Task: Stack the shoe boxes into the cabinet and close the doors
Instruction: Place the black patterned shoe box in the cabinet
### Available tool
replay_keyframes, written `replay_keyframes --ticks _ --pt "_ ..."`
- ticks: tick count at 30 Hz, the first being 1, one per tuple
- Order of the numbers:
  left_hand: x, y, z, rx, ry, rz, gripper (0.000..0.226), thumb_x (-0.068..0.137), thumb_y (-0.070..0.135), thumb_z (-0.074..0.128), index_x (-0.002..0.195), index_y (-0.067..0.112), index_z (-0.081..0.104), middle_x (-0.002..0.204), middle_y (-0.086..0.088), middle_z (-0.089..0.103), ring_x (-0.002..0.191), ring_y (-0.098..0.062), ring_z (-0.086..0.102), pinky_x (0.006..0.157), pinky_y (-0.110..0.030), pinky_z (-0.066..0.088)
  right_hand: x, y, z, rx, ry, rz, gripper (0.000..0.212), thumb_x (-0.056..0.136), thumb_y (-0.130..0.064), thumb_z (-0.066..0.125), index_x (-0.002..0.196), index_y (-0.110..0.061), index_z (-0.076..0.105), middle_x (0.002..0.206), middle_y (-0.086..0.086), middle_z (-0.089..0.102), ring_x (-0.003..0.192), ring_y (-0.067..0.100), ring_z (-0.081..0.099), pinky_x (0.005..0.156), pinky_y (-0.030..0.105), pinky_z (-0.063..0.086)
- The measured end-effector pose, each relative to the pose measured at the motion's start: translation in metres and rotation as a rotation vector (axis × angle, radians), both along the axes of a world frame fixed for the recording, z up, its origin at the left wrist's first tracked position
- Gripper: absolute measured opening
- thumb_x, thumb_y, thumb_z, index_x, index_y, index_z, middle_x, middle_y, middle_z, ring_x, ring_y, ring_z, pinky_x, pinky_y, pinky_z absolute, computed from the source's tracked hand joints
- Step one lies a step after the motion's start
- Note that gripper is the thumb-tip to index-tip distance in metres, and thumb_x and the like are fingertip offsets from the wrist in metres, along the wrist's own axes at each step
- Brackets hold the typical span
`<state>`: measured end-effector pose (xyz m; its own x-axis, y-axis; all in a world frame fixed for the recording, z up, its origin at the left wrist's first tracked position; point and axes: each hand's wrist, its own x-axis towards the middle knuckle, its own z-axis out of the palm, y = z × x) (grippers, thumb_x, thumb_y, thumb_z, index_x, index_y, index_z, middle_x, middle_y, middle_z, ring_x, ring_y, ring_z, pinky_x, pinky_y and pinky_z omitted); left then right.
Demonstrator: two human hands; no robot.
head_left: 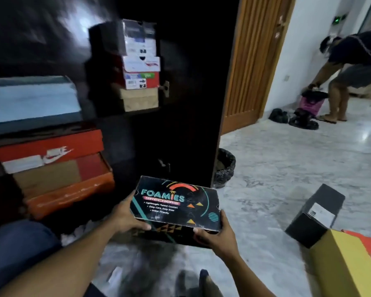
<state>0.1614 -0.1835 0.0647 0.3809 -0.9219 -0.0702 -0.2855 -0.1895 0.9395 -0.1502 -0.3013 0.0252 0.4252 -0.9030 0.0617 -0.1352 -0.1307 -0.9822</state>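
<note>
The black Foamies box is up off the floor, held level and lid-up, just in front of the lower part of the dark cabinet. The left grip is curled round its near left corner and the right grip round its near right one, fingers tucked beneath and thumbs up the sides. I'd say the two-handed hold is there to keep the lid seated and let the box slide in flat.

On a shelf inside stands a stack of boxes with the label ends facing out, which gives a pattern to follow. To the left, an orange Nike box sits under a blue-lidded box. Both are blurred, and what they rest on I can't tell.

On the marble floor to the right lie a black box, askew, and a yellow box. They look to be within reach, likely waiting their turn. A bin lined with a black bag stands just beside the cabinet. Well off by the wall, another person bends over a bag.
</note>
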Motion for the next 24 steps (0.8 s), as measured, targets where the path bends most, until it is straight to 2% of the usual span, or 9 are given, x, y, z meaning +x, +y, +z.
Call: replay_keyframes --ticks 3,5,7,9,12,16,18,21,24 --pt "0.041 0.035 0.055 -0.083 -0.103 0.149 0.136 0.023 0.029 0.105 0.142 0.033 0.040 0.123 0.004 0.070 0.118 -0.016 0.064 0.105 -0.046 0.049 0.070 -0.009 0.042 -0.059 -0.091 0.091 0.104 0.050 -0.051 0.096 0.140 -0.035 0.046 0.121 -0.021 0.066 0.112 0.002 0.064 0.090 0.029 0.055" --pt "0.056 0.059 0.101 -0.133 -0.176 0.286 0.130 0.032 0.010 0.103 0.141 0.033 0.036 0.122 0.003 0.068 0.117 -0.015 0.065 0.100 -0.036 0.053 0.117 -0.013 0.075 -0.102 -0.168 0.154 0.101 0.050 -0.043 0.097 0.138 -0.035 0.048 0.121 -0.017 0.067 0.110 -0.002 0.064 0.086 0.025 0.055" --pt "0.072 0.079 0.142 -0.174 -0.241 0.384 0.126 0.038 -0.002 0.099 0.138 0.037 0.035 0.118 0.004 0.068 0.108 -0.006 0.067 0.090 -0.024 0.055 0.159 -0.018 0.108 -0.153 -0.205 0.203 0.092 0.050 -0.043 0.099 0.130 -0.038 0.054 0.118 -0.014 0.070 0.109 0.003 0.067 0.093 0.037 0.056" --pt "0.087 0.096 0.178 -0.199 -0.347 0.483 0.123 0.034 0.013 0.103 0.138 0.038 0.043 0.118 0.005 0.069 0.108 -0.008 0.067 0.096 -0.031 0.055 0.195 -0.018 0.143 -0.211 -0.253 0.234 0.092 0.050 -0.043 0.099 0.130 -0.035 0.055 0.118 -0.011 0.071 0.110 0.008 0.067 0.098 0.043 0.054" --pt "0.113 0.112 0.217 -0.228 -0.470 0.653 0.120 0.025 0.045 0.101 0.133 0.038 0.050 0.115 0.011 0.069 0.107 -0.010 0.066 0.097 -0.040 0.055 0.243 -0.019 0.197 -0.300 -0.326 0.220 0.084 0.053 -0.044 0.097 0.127 -0.032 0.058 0.118 -0.007 0.067 0.110 0.009 0.065 0.099 0.034 0.051" --pt "0.136 0.110 0.265 -0.353 -0.532 0.831 0.099 0.032 0.031 0.102 0.119 0.033 0.056 0.108 0.012 0.067 0.099 -0.005 0.064 0.094 -0.034 0.055 0.301 -0.030 0.257 -0.412 -0.356 0.190 0.095 0.053 -0.050 0.095 0.136 -0.028 0.054 0.125 0.002 0.051 0.115 0.010 0.053 0.104 0.029 0.044" --pt "0.153 0.105 0.281 -0.365 -0.558 0.918 0.099 0.039 0.026 0.102 0.124 0.035 0.052 0.107 0.011 0.056 0.100 -0.002 0.056 0.095 -0.024 0.046 0.332 -0.035 0.280 -0.445 -0.393 0.200 0.097 0.054 -0.048 0.094 0.138 -0.024 0.052 0.127 0.000 0.051 0.119 0.011 0.051 0.105 0.030 0.043" --pt "0.186 0.098 0.294 -0.315 -0.592 1.072 0.112 0.047 0.032 0.100 0.144 0.026 0.043 0.119 0.000 0.042 0.116 -0.020 0.049 0.101 -0.032 0.043 0.384 -0.039 0.306 -0.434 -0.484 0.195 0.094 0.056 -0.045 0.095 0.134 -0.020 0.049 0.126 -0.003 0.055 0.120 0.014 0.056 0.102 0.036 0.049" --pt "0.216 0.084 0.303 -0.352 -0.610 1.180 0.102 0.060 0.033 0.095 0.146 0.024 0.042 0.124 -0.004 0.037 0.122 -0.024 0.045 0.104 -0.032 0.040 0.429 -0.041 0.321 -0.436 -0.489 0.186 0.082 0.065 -0.036 0.091 0.127 -0.012 0.042 0.120 0.002 0.061 0.112 0.020 0.063 0.097 0.035 0.051"
